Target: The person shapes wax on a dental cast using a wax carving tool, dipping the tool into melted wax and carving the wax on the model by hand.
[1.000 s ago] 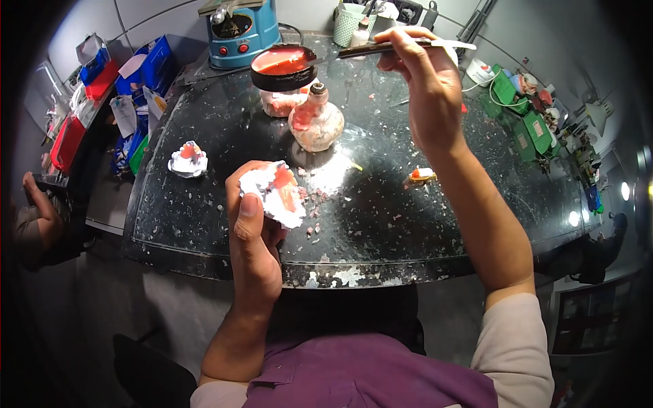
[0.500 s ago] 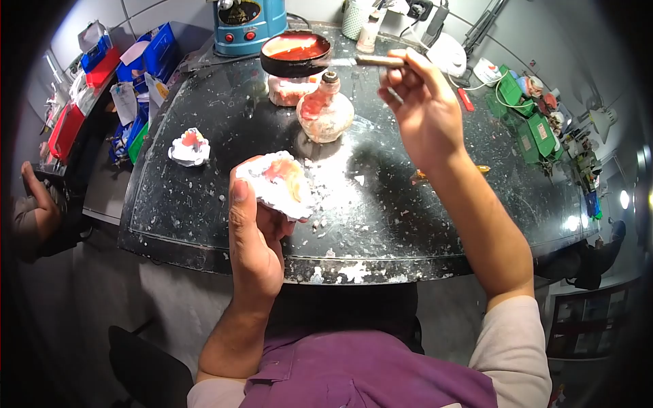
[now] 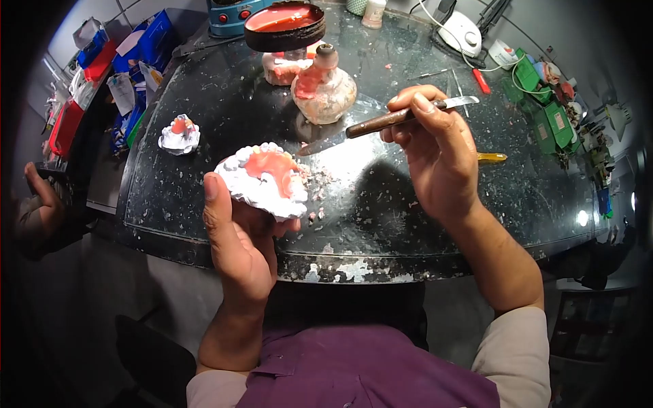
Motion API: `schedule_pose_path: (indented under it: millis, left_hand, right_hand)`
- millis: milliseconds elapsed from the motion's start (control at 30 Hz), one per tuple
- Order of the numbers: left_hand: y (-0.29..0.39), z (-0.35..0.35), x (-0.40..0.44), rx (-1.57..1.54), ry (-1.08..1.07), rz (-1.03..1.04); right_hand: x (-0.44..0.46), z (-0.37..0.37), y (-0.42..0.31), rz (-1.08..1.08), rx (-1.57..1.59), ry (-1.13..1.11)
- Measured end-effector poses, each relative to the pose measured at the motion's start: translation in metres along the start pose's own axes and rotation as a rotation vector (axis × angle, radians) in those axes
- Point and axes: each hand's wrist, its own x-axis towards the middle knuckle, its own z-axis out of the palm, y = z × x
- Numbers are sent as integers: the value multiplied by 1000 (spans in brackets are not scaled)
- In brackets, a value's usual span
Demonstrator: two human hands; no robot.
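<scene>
My left hand is closed around a white plaster dental model with teeth and pink wax over its palate. In my right hand, a wax knife is gripped by its dark wooden handle. The long blade points left, with its tip close to the model's right-hand teeth; whether it touches them I cannot tell. Behind the model stands a stained, round spirit burner. A round black pan of melted red wax sits raised behind it. A smaller plaster piece with pink wax lies to the left.
The black worktop is speckled with plaster and wax crumbs. Blue bins stand at the left and green boxes at the right. A yellow-handled tool and a red-handled one lie on the right side.
My right hand has brought the wax knife down from the wax pan to beside the model. My left hand has shifted slightly left, and the model now faces up more. The camera view has tilted down.
</scene>
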Motion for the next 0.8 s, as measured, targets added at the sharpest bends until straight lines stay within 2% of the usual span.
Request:
schedule_pose_path:
  millis: [100,167,800]
  left_hand:
    - [1,2,0,4,72,-24]
    - [1,-3,1,-48,-30,-13]
    - [1,-8,5,-115,-81,-69]
  right_hand:
    - [1,-1,1,-10,4,-17]
    - [2,-2,2,-19,6,-40]
    - [6,-11,5,5,64,-39]
